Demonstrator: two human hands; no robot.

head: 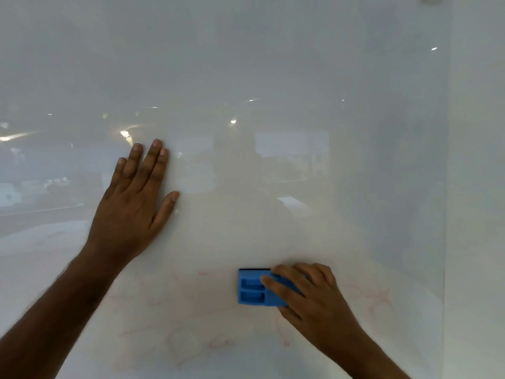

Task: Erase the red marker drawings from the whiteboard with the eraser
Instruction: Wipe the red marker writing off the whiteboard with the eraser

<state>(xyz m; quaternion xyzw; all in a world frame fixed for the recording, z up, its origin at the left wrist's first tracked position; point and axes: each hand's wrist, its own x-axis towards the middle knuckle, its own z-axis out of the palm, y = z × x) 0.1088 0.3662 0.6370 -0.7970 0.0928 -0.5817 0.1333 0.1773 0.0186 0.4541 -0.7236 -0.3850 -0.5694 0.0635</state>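
A glossy whiteboard (pixel 273 77) fills the view. Faint red marker drawings (pixel 374 296) show on its lower part, to the right of the eraser, and more pale red traces (pixel 191 343) lie lower at the centre. My right hand (pixel 308 294) grips a blue eraser (pixel 251 288) and presses it flat against the board at lower centre. My left hand (pixel 134 203) rests flat on the board to the upper left of the eraser, fingers spread, holding nothing.
The board's right edge (pixel 446 187) runs top to bottom, with a pale wall (pixel 478 187) beyond it. Reflections of room lights and furniture show across the board's middle.
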